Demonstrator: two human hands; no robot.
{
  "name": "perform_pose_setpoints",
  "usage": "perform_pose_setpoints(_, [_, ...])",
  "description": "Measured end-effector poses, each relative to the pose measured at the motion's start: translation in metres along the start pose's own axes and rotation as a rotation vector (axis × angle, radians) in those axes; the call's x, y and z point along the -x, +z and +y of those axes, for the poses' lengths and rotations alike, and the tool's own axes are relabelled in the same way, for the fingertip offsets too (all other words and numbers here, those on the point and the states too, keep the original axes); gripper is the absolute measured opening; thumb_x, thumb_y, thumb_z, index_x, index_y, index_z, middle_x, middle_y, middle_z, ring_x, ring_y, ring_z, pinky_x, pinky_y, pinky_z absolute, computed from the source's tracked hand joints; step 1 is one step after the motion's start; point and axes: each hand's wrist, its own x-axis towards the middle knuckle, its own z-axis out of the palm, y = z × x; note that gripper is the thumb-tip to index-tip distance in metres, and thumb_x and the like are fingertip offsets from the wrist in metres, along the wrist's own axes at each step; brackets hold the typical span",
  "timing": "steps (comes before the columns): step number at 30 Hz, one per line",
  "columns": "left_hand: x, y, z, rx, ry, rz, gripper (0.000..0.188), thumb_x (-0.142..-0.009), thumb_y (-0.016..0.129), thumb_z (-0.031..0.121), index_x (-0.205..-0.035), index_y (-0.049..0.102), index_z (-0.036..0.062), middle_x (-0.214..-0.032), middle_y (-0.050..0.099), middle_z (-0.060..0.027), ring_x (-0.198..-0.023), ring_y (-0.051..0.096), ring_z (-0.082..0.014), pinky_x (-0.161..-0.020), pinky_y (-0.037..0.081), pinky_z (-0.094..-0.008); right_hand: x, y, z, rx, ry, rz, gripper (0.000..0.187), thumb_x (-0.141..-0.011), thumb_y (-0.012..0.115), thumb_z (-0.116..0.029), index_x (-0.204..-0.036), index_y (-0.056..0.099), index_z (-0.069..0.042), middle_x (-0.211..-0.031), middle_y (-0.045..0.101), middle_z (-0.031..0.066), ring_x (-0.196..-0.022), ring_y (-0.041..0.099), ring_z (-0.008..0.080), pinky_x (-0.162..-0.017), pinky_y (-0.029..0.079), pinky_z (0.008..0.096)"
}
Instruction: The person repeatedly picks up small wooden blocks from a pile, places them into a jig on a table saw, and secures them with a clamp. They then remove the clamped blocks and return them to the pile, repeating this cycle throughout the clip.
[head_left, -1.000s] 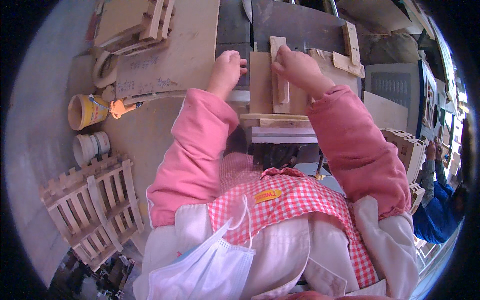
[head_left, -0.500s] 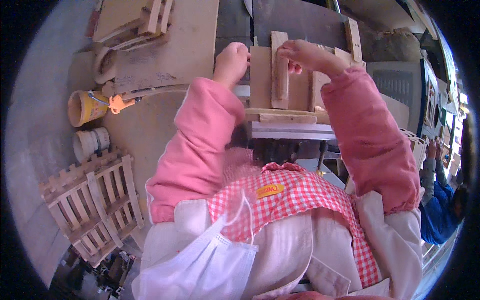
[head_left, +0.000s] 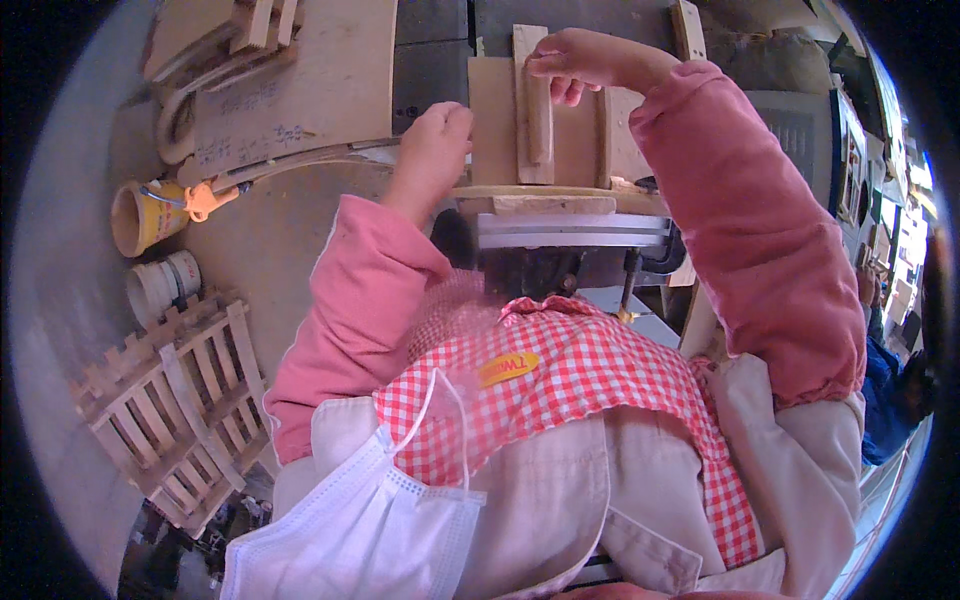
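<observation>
Wood strip points away from you past the board's far edge, left of your closer right hand, fingers bent, pinch hard to tell.

This looks like a woodworking workshop: wooden strips lie over the dark table, boards are stacked far left, and a slatted wooden pallet sits nearer, by plastic buckets.

Matt wooden bar, smooth metal rail
</observation>
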Motion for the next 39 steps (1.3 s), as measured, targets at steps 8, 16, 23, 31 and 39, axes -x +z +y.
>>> perform_pose_setpoints(8, [0.019, 0.003, -0.004, 0.250, -0.022, 0.048, 0.052, -0.100, 0.042, 0.035, -0.133, 0.042, -0.0049, -0.125, 0.056, -0.0219, -0.107, 0.060, -0.0256, -0.093, 0.046, -0.0340, -0.004, -0.006, -0.004, 0.031, 0.021, -0.036, 0.041, -0.095, 0.049, -0.040, -0.119, 0.058, -0.008, -0.087, 0.069, 0.0103, -0.070, 0.068, 0.0174, -0.052, 0.045, 0.0292])
perform_pose_setpoints(16, [0.018, 0.002, -0.011, 0.109, 0.029, 0.024, 0.048, -0.100, 0.041, 0.030, -0.132, 0.043, -0.0061, -0.120, 0.059, -0.0207, -0.106, 0.060, -0.0244, -0.093, 0.045, -0.0334, -0.005, -0.002, 0.006, -0.023, -0.063, 0.010, 0.041, -0.095, 0.051, -0.037, -0.117, 0.059, -0.004, -0.085, 0.068, 0.0127, -0.070, 0.067, 0.0208, -0.060, 0.052, 0.0334])
perform_pose_setpoints(23, [0.021, 0.005, -0.011, 0.085, 0.039, 0.057, 0.046, -0.100, 0.041, 0.029, -0.130, 0.046, -0.0060, -0.117, 0.061, -0.0180, -0.105, 0.060, -0.0225, -0.093, 0.045, -0.0324, -0.008, -0.001, 0.004, 0.001, -0.065, 0.029, 0.039, -0.096, 0.050, -0.032, -0.117, 0.058, 0.000, -0.084, 0.068, 0.0145, -0.069, 0.067, 0.0228, -0.063, 0.055, 0.0338])
perform_pose_setpoints(31, [0.015, 0.001, -0.037, -0.175, 0.185, 0.031, 0.038, -0.098, 0.040, 0.023, -0.123, 0.058, 0.0008, -0.118, 0.062, -0.0129, -0.107, 0.058, -0.0209, -0.092, 0.044, -0.0326, -0.001, 0.002, -0.002, 0.024, -0.031, 0.065, 0.041, -0.096, 0.050, -0.035, -0.118, 0.058, -0.001, -0.084, 0.068, 0.0147, -0.069, 0.067, 0.0216, -0.063, 0.055, 0.0329])
perform_pose_setpoints(39, [0.016, 0.007, -0.036, -0.204, 0.157, 0.072, 0.038, -0.097, 0.042, 0.023, -0.120, 0.060, -0.0018, -0.117, 0.063, -0.0134, -0.105, 0.057, -0.0213, -0.092, 0.042, -0.0316, -0.008, 0.001, 0.009, -0.031, -0.112, 0.042, 0.040, -0.096, 0.051, -0.035, -0.117, 0.059, -0.002, -0.084, 0.068, 0.0122, -0.070, 0.066, 0.0193, -0.063, 0.054, 0.0313])
